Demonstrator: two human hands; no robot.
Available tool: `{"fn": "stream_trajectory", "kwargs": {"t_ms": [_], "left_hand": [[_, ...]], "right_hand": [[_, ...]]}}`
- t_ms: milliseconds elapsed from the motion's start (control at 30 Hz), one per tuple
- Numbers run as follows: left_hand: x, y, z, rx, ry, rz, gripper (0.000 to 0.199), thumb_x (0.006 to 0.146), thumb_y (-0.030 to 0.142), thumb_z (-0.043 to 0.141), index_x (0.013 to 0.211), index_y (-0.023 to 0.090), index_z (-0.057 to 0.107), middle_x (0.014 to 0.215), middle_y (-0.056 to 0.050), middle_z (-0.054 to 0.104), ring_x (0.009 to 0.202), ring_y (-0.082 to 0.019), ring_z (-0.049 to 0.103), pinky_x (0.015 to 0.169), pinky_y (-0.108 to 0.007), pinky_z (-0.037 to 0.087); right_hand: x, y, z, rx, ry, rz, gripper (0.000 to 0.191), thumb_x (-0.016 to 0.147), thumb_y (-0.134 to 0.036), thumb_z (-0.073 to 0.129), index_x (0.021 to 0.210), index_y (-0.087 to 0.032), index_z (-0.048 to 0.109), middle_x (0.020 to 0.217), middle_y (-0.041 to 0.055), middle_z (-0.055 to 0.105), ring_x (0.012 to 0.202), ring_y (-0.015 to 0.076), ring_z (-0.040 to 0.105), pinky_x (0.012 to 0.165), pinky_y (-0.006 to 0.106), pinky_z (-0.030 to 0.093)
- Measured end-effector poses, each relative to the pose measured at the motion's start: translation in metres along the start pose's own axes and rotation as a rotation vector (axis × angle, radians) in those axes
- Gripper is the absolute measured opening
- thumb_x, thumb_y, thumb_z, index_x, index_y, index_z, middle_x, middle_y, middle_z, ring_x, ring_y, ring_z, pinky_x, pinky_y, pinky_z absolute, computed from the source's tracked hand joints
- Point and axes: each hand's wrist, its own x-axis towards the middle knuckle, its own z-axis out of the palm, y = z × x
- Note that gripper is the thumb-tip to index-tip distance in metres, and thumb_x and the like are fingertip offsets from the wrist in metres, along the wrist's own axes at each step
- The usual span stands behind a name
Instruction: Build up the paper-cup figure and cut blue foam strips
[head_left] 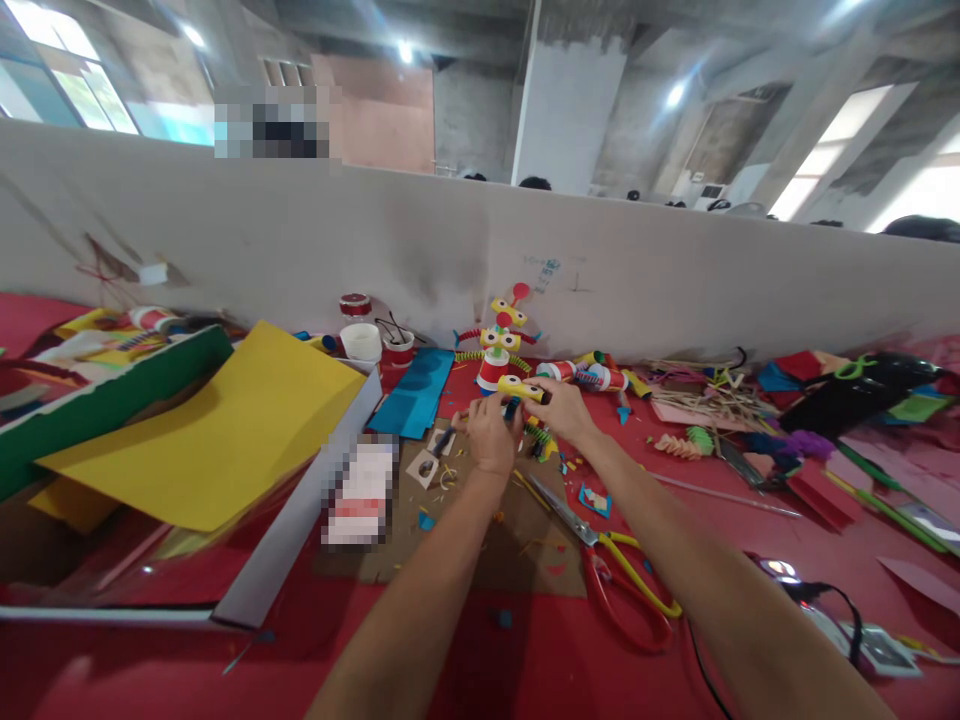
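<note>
Both hands are closed around a small yellow paper tube (511,384) with round cartoon eyes, above the brown cardboard mat. My left hand (491,435) grips its lower left side, and a dark part shows under the tube by the fingertips. My right hand (566,408) pinches its right end. A dark stick-like tool (444,442) lies by the left hand's fingers; whether the hand touches it I cannot tell. Just behind stands a paper-cup figure (495,368) with eyed yellow tubes and folded paper-spring arms. Scissors (589,530) with red and yellow handles rest open near my right forearm.
A white-edged box (300,500) with yellow paper (225,430) stands at left. Blue paper strips (412,395) and paper cups (361,342) lie beyond. Scraps cover the cardboard mat (480,560). Sticks (705,395) and a black bag (847,400) sit right; a white partition (420,250) closes the back.
</note>
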Motion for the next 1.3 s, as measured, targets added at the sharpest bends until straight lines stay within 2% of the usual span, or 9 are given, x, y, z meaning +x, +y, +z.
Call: {"fn": "stream_trajectory", "kwargs": {"t_ms": [133,333,533,767,1033,1300], "left_hand": [[-0.001,0.003,0.000,0.024,-0.014,-0.046,0.020,0.080,0.029,0.058,0.096,0.019,0.064,0.094,-0.009,0.068,0.094,-0.026,0.054,0.086,-0.041,0.032],[-0.002,0.006,-0.002,0.039,-0.049,-0.103,0.017,0.081,0.030,0.056,0.092,0.023,0.066,0.093,-0.007,0.069,0.095,-0.027,0.054,0.091,-0.048,0.025],[-0.005,0.007,-0.004,0.031,-0.062,-0.078,0.019,0.081,0.029,0.056,0.097,0.022,0.065,0.095,-0.008,0.068,0.096,-0.026,0.054,0.090,-0.046,0.027],[-0.004,0.007,0.000,0.045,-0.075,-0.063,0.019,0.081,0.028,0.057,0.097,0.022,0.064,0.094,-0.007,0.068,0.095,-0.027,0.053,0.089,-0.046,0.027],[-0.006,0.004,0.004,-0.006,-0.070,-0.037,0.021,0.078,0.023,0.059,0.099,0.023,0.064,0.095,-0.007,0.069,0.096,-0.026,0.053,0.085,-0.041,0.032],[-0.002,0.011,-0.005,0.040,-0.065,-0.046,0.021,0.080,0.033,0.058,0.098,0.023,0.064,0.094,-0.009,0.069,0.098,-0.028,0.052,0.089,-0.046,0.027]], "right_hand": [[-0.002,-0.003,-0.002,0.009,0.014,-0.013,0.033,0.071,-0.024,0.058,0.102,-0.019,0.067,0.096,0.0029,0.072,0.083,0.0181,0.066,0.079,0.029,0.049],[-0.005,-0.004,-0.001,-0.022,-0.001,-0.082,0.038,0.069,-0.019,0.059,0.106,-0.019,0.063,0.100,0.0046,0.069,0.088,0.0190,0.064,0.082,0.030,0.048],[-0.002,-0.001,0.000,-0.111,-0.064,-0.198,0.039,0.072,-0.014,0.055,0.110,-0.020,0.062,0.107,0.0054,0.068,0.096,0.0197,0.063,0.088,0.032,0.046],[-0.002,0.002,0.001,-0.166,-0.057,-0.199,0.036,0.074,-0.016,0.055,0.109,-0.019,0.063,0.105,0.0064,0.069,0.095,0.0206,0.063,0.086,0.031,0.046],[-0.002,0.003,-0.006,-0.136,-0.069,-0.102,0.032,0.075,-0.018,0.056,0.105,-0.020,0.066,0.089,0.0025,0.072,0.076,0.0165,0.066,0.072,0.025,0.049],[-0.001,-0.002,-0.009,-0.123,-0.110,-0.097,0.031,0.075,-0.019,0.057,0.105,-0.021,0.067,0.092,0.0027,0.073,0.078,0.0168,0.066,0.074,0.026,0.049]]}}
